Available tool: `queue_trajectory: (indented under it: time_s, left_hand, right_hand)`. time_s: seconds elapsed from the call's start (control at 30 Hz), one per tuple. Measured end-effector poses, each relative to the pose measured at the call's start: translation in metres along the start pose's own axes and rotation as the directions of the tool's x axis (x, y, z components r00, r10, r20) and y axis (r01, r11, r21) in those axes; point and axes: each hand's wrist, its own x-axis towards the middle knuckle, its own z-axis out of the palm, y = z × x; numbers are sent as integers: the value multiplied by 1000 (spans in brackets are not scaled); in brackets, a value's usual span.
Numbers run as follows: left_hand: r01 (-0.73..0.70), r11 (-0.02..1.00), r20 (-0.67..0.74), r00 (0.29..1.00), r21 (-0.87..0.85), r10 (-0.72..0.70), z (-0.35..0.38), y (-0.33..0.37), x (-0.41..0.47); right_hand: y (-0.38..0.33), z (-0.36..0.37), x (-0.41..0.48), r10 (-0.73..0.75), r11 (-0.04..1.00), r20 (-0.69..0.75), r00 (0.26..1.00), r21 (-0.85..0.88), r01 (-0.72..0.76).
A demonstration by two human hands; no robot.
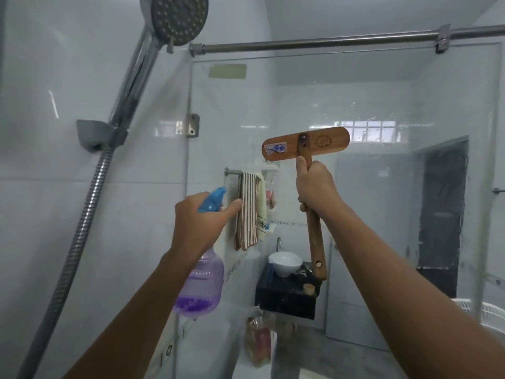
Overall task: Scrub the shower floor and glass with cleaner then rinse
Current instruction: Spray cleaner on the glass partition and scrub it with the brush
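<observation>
My left hand (200, 218) grips the neck of a clear spray bottle (202, 285) with purple liquid and a blue trigger head, its nozzle pointing at the glass panel (382, 187). My right hand (317, 186) grips the wooden handle of a scrub brush (306, 143), whose wide wooden head is held up flat against the glass at about head height. The glass carries fine droplets near its upper right. The shower floor is out of view.
A chrome shower head (179, 19) sits in a grey wall holder (98, 135) at upper left, its metal hose (79, 236) hanging down. A steel rail (328, 41) runs along the top of the glass. Beyond the glass are a striped towel (247, 212), a white basin (285, 262) and a dark doorway (440, 214).
</observation>
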Motion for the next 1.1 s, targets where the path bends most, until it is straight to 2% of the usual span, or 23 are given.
queue_trajectory:
  time_s: [0.23,0.37,0.47,0.63,0.8,0.93,1.1]
  left_hand:
    - [58,998,-41,997,-32,-60,1,-11,0]
    - [-40,999,-93,995,-27,37,-5,-24,2]
    - [-29,1000,-83,996,1,29,-12,-32,10]
    - [37,998,-103,994,-49,-42,-19,-38,13]
    - [-8,1000,-117,993,9,9,-28,-41,19]
    - [54,997,-109,992,-46,-58,-36,-44,23]
    - [-23,999,-165,986,28,28,-43,-50,22]
  right_hand:
    - [-5,31,-3,-22,999,34,999,-31,23]
    - [-9,45,2,-33,999,41,999,-13,34]
    - [-14,52,5,-56,998,52,997,13,55]
    - [-22,70,11,-64,983,66,996,176,51]
    - [-29,93,16,-53,951,50,997,308,35]
    - [-35,106,20,-71,945,58,996,324,49]
    - [-47,122,20,-73,948,113,991,318,33]
